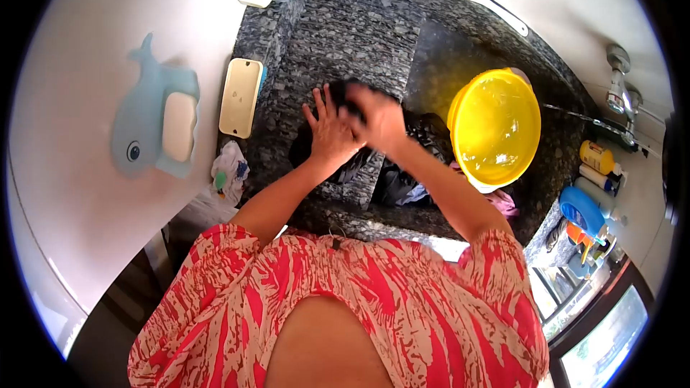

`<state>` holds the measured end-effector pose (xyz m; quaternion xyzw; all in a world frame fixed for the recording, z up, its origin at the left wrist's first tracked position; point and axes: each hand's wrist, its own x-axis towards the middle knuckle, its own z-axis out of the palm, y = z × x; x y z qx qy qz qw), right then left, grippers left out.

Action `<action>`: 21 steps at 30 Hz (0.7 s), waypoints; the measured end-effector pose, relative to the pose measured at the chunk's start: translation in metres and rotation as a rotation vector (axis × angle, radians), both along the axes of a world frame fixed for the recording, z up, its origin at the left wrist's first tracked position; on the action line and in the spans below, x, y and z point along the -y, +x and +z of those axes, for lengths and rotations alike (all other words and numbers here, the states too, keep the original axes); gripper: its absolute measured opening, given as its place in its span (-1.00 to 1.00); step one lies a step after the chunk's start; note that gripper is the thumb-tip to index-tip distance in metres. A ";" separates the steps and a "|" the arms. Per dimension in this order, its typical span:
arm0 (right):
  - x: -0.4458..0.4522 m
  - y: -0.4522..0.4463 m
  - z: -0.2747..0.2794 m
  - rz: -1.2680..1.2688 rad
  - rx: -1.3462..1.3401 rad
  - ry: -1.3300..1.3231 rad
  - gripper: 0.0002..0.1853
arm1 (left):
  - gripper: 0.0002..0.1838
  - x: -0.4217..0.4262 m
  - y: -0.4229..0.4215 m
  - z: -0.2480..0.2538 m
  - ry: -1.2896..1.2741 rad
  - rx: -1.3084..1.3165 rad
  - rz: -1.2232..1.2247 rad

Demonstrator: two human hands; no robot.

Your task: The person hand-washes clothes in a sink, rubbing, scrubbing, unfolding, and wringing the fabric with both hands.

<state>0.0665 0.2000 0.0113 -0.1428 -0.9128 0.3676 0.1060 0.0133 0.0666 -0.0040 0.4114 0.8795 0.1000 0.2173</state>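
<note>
A dark wet cloth [302, 145] lies on the ribbed stone washboard of the sink. My left hand [333, 135] rests on it, open, with its fingers spread. Over it, my right hand [381, 116] is closed on a bunched black part of the cloth [346, 95]. This hand is blurred by motion, and its fingertips are partly hidden. More dark clothes [402, 183] lie in a heap beneath my right forearm. To the right stands a yellow basin [496, 129] full of water.
A tap [618, 97] on the right wall runs a thin stream toward the basin. A white-handled brush [481, 0] lies on the back ledge. A cream tray [241, 97] and a whale-shaped soap holder [154, 118] are at left. Several bottles [582, 210] stand at right.
</note>
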 end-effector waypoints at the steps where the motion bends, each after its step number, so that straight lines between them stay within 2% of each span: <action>1: -0.008 0.004 -0.012 0.157 0.015 0.065 -0.70 | -0.05 0.002 -0.001 -0.006 0.070 -0.026 -0.009; 2: -0.015 0.005 -0.024 0.314 0.027 0.130 -0.70 | -0.05 -0.001 0.001 -0.010 0.015 -0.020 0.020; 3: -0.032 -0.016 -0.044 0.223 0.021 0.248 -0.70 | -0.06 -0.006 -0.002 -0.002 -0.050 -0.001 0.030; 4: -0.046 -0.052 -0.058 0.039 0.166 0.326 -0.72 | -0.06 -0.011 -0.004 0.007 -0.114 0.019 0.039; 5: -0.061 -0.084 -0.076 -0.159 0.151 0.349 -0.71 | -0.08 -0.011 -0.003 0.005 -0.124 0.012 0.040; 6: -0.073 -0.109 -0.080 -0.243 0.137 0.428 -0.68 | -0.08 -0.010 -0.004 0.004 -0.127 0.004 0.049; 7: -0.086 -0.125 -0.093 -0.243 0.197 0.467 -0.61 | -0.08 -0.012 -0.005 0.003 -0.123 -0.004 0.055; 10: -0.090 -0.133 -0.094 -0.304 0.365 0.427 -0.55 | -0.05 -0.009 -0.002 -0.002 -0.145 0.001 0.054; 12: -0.085 -0.124 -0.055 -0.270 0.445 0.160 -0.52 | 0.01 -0.004 -0.005 -0.012 0.048 0.071 0.156; 13: -0.080 -0.120 -0.036 -0.249 0.483 0.021 -0.50 | 0.08 0.002 -0.006 -0.024 0.248 0.129 0.248; 14: -0.079 -0.117 -0.032 -0.237 0.330 0.087 -0.48 | 0.18 -0.004 -0.009 -0.022 0.301 0.197 0.353; 15: -0.075 -0.115 0.003 -0.204 0.240 0.084 -0.51 | 0.29 -0.017 -0.014 -0.006 0.215 0.235 0.379; 16: -0.074 -0.117 0.022 -0.145 0.070 0.159 -0.55 | 0.35 -0.032 -0.023 -0.008 0.375 0.451 0.427; 17: -0.071 -0.118 0.051 -0.086 -0.137 0.198 -0.56 | 0.24 -0.056 -0.020 -0.028 0.715 0.447 0.474; 18: -0.071 -0.125 0.072 0.000 -0.291 0.194 -0.63 | -0.02 -0.086 -0.027 -0.003 0.985 0.777 0.493; 19: -0.069 -0.127 0.123 -0.024 -0.203 0.182 -0.72 | -0.27 -0.100 -0.024 0.042 0.957 1.017 0.674; 20: -0.061 -0.120 0.167 -0.049 -0.112 0.165 -0.76 | -0.41 -0.111 -0.029 0.061 0.995 1.156 0.741; 21: -0.059 -0.110 0.177 -0.095 -0.274 -0.200 -0.79 | -0.49 -0.119 -0.034 0.072 1.077 1.283 0.806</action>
